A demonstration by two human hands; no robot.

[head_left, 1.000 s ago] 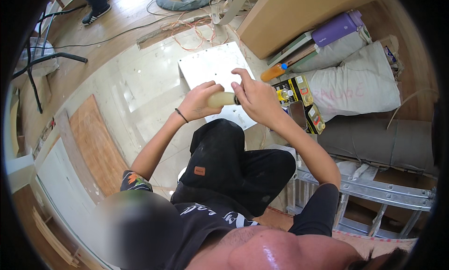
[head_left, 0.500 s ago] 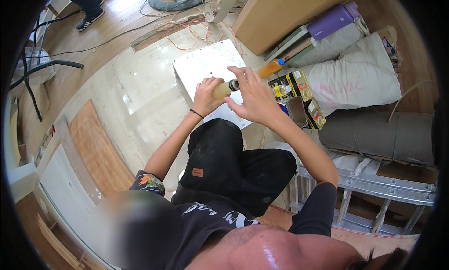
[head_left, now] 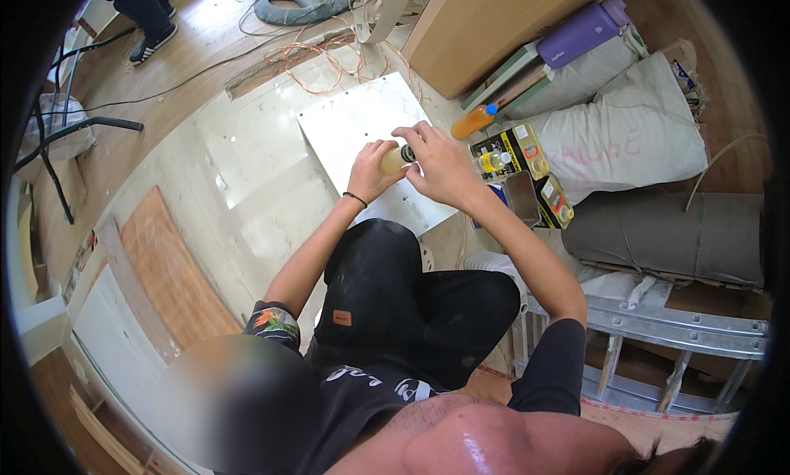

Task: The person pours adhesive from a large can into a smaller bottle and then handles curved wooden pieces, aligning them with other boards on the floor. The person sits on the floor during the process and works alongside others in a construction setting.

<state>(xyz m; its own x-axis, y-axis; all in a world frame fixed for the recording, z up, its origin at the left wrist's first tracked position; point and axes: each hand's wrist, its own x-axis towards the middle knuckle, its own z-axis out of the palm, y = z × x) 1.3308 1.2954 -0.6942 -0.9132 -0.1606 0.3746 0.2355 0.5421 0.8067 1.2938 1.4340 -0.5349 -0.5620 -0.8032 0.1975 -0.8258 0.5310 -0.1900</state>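
Observation:
My left hand (head_left: 370, 176) is wrapped round a pale yellowish cylinder (head_left: 393, 160) that looks like a bottle or jar with a dark ringed end. Its other details are hidden by my fingers. At that dark end, the thumb and curled fingers of my right hand (head_left: 446, 169) close round it. Both hands are above a white square panel (head_left: 350, 117), in front of my knees. Right of the panel stand an orange bottle with a blue cap (head_left: 472, 123) and a small clear bottle with yellow liquid (head_left: 492, 162).
Black-and-yellow boxes (head_left: 527, 150) and a phone-like dark slab (head_left: 521, 199) lie at the right. Beyond are a white sack (head_left: 634, 129), a purple flask (head_left: 580, 35), a grey roll (head_left: 666, 236) and a metal ladder (head_left: 675, 327). Orange wires (head_left: 325, 60) trail behind the panel. Another person's legs (head_left: 144, 18) show far left.
My right hand's fingers, spread wider before, have drawn in round the cylinder's dark end. The view has shifted slightly. My left hand keeps its grip.

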